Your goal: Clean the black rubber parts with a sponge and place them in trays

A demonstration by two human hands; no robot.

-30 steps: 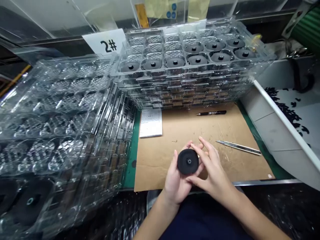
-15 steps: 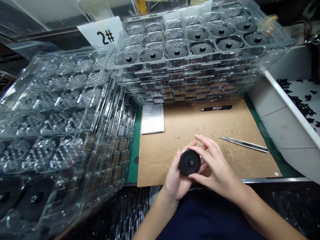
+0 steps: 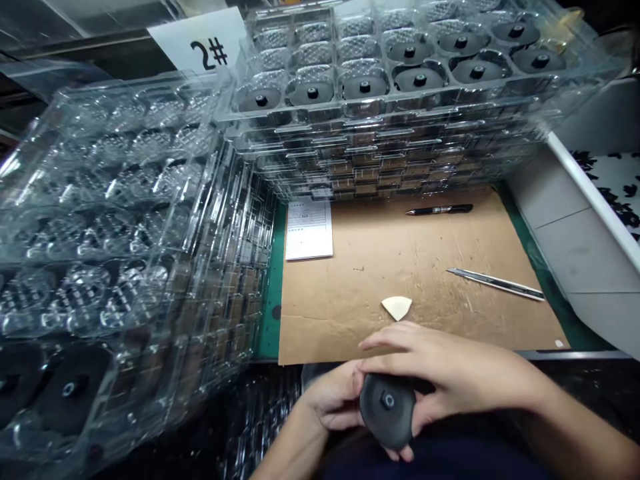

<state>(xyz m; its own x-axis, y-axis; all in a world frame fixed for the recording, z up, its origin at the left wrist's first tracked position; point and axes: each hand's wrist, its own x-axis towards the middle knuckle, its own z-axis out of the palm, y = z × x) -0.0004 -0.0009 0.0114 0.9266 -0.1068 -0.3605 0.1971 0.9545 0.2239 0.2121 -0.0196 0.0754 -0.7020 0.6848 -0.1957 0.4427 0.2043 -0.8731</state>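
Close to my body, past the table's front edge, a round black rubber-looking disc (image 3: 387, 415) with a small raised centre stub is held between both hands. My left hand (image 3: 337, 398) grips its left side, with fingertips showing beneath its lower edge. Over the top and right side, my right hand (image 3: 425, 373) is closed round it, thumb at the right rim. A cream-coloured wedge (image 3: 397, 307) lies on the brown cardboard (image 3: 345, 300), just beyond my right fingers.
Stacked clear plastic trays (image 3: 300, 123) with black discs stand at the back; another tray stack (image 3: 200, 233) rises at left. A utility knife (image 3: 497, 283), a pen (image 3: 440, 209) and a paper pad (image 3: 309, 230) lie on the cardboard. At right, a white bin (image 3: 580, 220) adjoins small black parts.
Both hands have drawn the black disc down toward my body, off the cardboard's edge. The cream wedge now shows on the cardboard where the hands were. The view has shifted slightly.
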